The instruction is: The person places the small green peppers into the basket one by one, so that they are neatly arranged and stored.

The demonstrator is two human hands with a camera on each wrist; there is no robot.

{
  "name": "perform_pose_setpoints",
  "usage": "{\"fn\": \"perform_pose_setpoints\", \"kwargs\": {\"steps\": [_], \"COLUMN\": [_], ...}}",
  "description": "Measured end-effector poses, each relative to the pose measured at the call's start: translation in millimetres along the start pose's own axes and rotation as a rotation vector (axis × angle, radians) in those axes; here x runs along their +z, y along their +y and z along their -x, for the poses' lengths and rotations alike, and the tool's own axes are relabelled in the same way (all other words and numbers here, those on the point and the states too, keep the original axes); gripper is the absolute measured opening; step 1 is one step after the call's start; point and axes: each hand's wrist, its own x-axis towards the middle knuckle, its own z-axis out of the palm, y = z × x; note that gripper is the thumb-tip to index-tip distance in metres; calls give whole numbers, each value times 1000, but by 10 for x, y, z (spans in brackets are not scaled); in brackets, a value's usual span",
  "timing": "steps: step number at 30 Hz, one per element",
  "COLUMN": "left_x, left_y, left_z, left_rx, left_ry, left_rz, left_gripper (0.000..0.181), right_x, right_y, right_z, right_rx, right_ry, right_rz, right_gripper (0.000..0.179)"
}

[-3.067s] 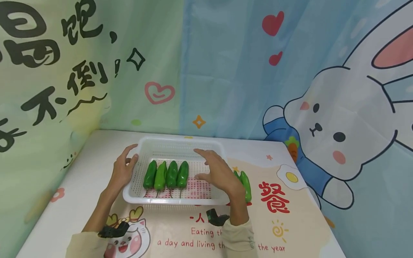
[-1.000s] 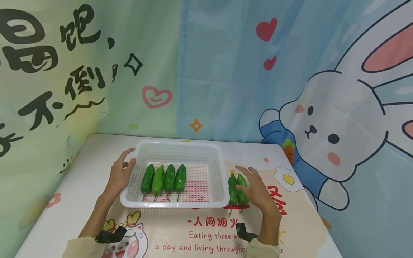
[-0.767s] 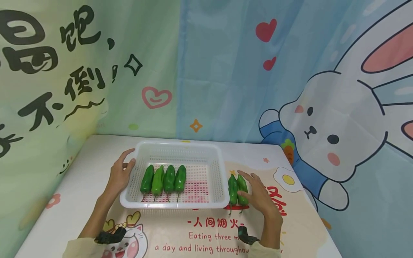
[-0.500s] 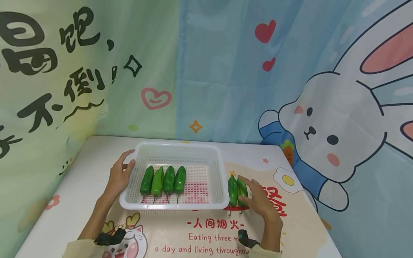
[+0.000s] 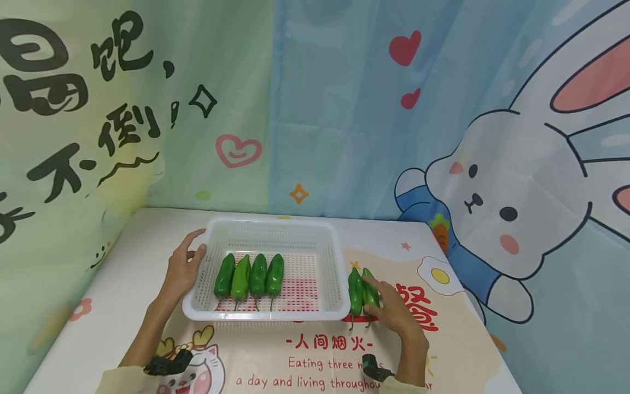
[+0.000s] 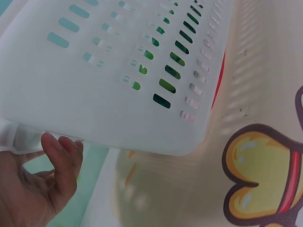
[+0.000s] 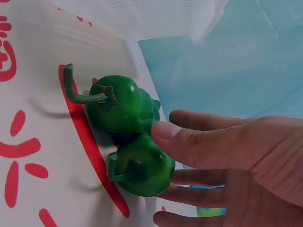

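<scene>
A white plastic basket [image 5: 331, 313] with slotted walls holds several green peppers [image 5: 241, 278] lying side by side. My left hand [image 5: 183, 267] holds the basket's left end, its index finger and thumb at the rim; in the left wrist view, the fingers [image 6: 61, 161] curl up against the rim's edge. Two more green peppers lie close together on the table, right of the basket. My right hand [image 5: 394, 306] grips the outer green pepper [image 5: 370, 295], thumb on one side and fingers on the other. The inner green pepper [image 7: 113, 103] lies beside it; the right fingertips are partly hidden behind the outer pepper.
The basket and peppers are on a printed table mat [image 5: 315, 355] with red lettering and cartoon figures. Behind the table hangs a green and blue curtain [image 5: 325, 109] with a printed rabbit. A dark wrist-camera mount [image 5: 376, 369] sits by the right wrist.
My right hand has moved from over the basket to the peppers at its right, then closed in on the outer one. The left hand has stayed at the basket's left rim.
</scene>
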Motion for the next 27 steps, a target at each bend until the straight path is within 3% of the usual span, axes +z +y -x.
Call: {"fn": "perform_pose_setpoints", "kwargs": {"steps": [11,27], "left_x": [25,0], "left_y": [-3,-22], "left_z": [-1,-19], "left_rx": [-20,-10], "left_ry": [-2,5], "left_rz": [-3,1], "left_gripper": [54,54], "right_x": [64,55], "right_y": [53,29], "right_z": [-85,-125], "right_rx": [-37,-3], "right_ry": [-19,-25], "right_rz": [-10,-12], "right_gripper": [72,70]}}
